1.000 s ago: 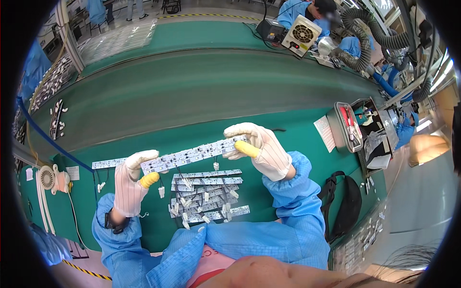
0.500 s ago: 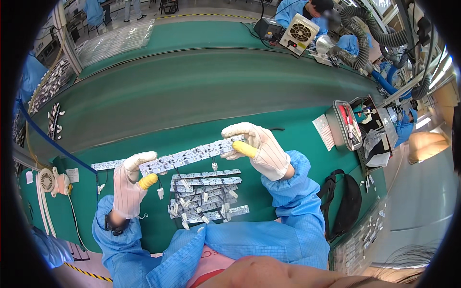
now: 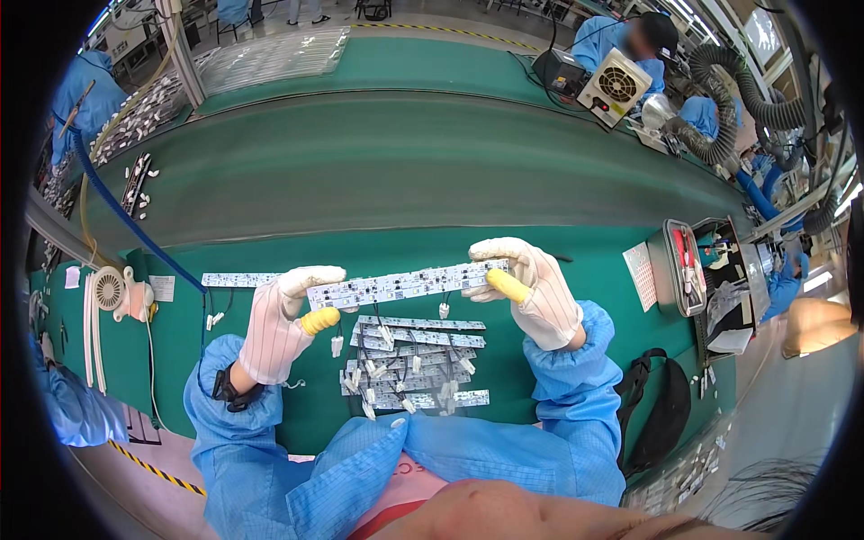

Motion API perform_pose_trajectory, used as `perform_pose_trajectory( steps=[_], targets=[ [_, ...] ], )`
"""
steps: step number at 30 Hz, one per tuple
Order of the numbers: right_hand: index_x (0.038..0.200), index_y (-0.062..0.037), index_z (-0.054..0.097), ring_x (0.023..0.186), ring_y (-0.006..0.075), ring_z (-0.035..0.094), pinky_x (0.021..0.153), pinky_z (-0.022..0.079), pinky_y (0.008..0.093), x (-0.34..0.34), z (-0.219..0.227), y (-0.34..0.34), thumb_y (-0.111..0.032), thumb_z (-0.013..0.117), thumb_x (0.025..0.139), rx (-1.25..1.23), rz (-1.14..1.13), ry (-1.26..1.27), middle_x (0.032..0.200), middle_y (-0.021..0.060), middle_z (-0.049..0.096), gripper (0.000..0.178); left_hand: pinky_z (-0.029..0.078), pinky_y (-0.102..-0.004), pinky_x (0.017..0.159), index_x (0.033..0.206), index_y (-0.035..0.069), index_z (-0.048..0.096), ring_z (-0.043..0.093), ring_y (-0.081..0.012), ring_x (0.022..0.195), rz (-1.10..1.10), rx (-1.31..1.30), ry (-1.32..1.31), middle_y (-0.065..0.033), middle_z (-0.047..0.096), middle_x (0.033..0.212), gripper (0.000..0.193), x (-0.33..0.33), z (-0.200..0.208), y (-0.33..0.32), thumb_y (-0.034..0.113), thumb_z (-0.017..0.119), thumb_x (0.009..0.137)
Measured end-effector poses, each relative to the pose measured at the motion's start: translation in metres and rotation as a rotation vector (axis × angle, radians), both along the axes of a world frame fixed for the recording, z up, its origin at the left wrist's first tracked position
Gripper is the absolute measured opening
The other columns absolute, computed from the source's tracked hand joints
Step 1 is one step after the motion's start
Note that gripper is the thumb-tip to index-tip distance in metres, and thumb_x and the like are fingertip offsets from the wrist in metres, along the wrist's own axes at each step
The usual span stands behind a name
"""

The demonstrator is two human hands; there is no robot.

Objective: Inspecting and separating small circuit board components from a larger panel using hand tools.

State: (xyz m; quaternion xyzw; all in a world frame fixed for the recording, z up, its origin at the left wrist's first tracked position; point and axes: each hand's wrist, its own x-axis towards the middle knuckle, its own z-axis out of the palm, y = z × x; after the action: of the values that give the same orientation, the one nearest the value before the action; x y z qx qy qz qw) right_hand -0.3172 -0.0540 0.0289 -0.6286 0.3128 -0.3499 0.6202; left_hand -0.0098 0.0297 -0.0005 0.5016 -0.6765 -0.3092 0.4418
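Observation:
Between both hands stretches a white LED circuit board strip (image 3: 409, 286), dotted with small dark components, its right end slightly higher. My left hand (image 3: 286, 322), in a striped white glove with a yellow thumb cover, grips the strip's left end. The right end is pinched by my right hand (image 3: 526, 292), gloved the same way. White connectors (image 3: 337, 346) hang on short dark wires below the strip. Nearer to me, a loose stack of similar strips (image 3: 418, 340) lies on the green mat, with several white plugs on top. Another strip (image 3: 238, 279) lies beyond my left wrist.
A grey-green belt (image 3: 405, 166) crosses beyond the mat. At left stand a small fan (image 3: 110, 290) and a blue hose (image 3: 135, 225). On the right are a tool bin (image 3: 679, 270), a dotted sheet (image 3: 640, 276) and a black strap (image 3: 652, 414). Across the belt, a co-worker sits behind a blower (image 3: 615, 85).
My view has turned, so the whole scene sits further right and slightly rotated. Both hands keep their hold on the strip, which appears closer to level.

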Motion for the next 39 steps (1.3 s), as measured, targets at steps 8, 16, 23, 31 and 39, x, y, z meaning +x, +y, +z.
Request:
perform_pose_trajectory(
  steps=[8, 16, 23, 31, 39],
  targets=[
    [0.115, 0.0038, 0.051, 0.088, 0.0195, 0.068, 0.078, 0.055, 0.0266, -0.001, 0.002, 0.001, -0.018, 0.051, 0.097, -0.063, 0.005, 0.016, 0.097, 0.0142, 0.065, 0.028, 0.05, -0.0286, 0.079, 0.116, -0.003, 0.054, 0.065, -0.0157, 0.087, -0.016, 0.022, 0.032, -0.0107, 0.068, 0.092, 0.056, 0.001, -0.005, -0.001, 0.036, 0.071, 0.079],
    [0.115, 0.0043, 0.051, 0.088, 0.0208, 0.068, 0.078, 0.055, 0.0272, 0.0, -0.001, 0.002, -0.02, 0.05, 0.097, -0.024, 0.003, -0.036, 0.097, 0.015, 0.064, 0.03, 0.05, -0.0282, 0.08, 0.116, -0.003, 0.054, 0.064, -0.0159, 0.087, -0.025, 0.001, -0.037, -0.0111, 0.067, 0.095, 0.055, 0.002, 0.0, 0.0, 0.034, 0.071, 0.08],
    [0.117, 0.0042, 0.052, 0.091, 0.0233, 0.067, 0.081, 0.055, 0.0294, 0.001, 0.0, -0.002, -0.015, 0.057, 0.094, 0.077, 0.003, -0.075, 0.105, 0.0165, 0.061, 0.031, 0.047, -0.0271, 0.079, 0.11, -0.003, 0.061, 0.062, -0.0163, 0.087, 0.059, 0.156, 0.251, -0.0093, 0.066, 0.091, 0.038, -0.008, 0.005, 0.001, 0.014, 0.073, 0.078],
    [0.117, 0.0019, 0.052, 0.09, 0.0209, 0.067, 0.081, 0.055, 0.0296, -0.006, -0.008, -0.004, -0.021, 0.061, 0.092, -0.037, 0.038, -0.02, 0.1, 0.0155, 0.062, 0.035, 0.051, -0.0278, 0.079, 0.116, -0.005, 0.054, 0.065, -0.0183, 0.086, 0.025, 0.104, 0.309, -0.0106, 0.063, 0.101, 0.064, -0.011, 0.004, 0.006, 0.04, 0.075, 0.076],
    [0.116, 0.0031, 0.051, 0.089, 0.0173, 0.066, 0.081, 0.054, 0.027, -0.002, -0.006, -0.006, -0.02, 0.059, 0.092, 0.033, 0.047, -0.061, 0.1, 0.0137, 0.061, 0.035, 0.051, -0.0282, 0.079, 0.117, -0.004, 0.054, 0.065, -0.0185, 0.086, 0.032, 0.119, 0.318, -0.0108, 0.063, 0.102, 0.068, -0.008, 0.003, 0.0, 0.044, 0.075, 0.073]
  ],
)
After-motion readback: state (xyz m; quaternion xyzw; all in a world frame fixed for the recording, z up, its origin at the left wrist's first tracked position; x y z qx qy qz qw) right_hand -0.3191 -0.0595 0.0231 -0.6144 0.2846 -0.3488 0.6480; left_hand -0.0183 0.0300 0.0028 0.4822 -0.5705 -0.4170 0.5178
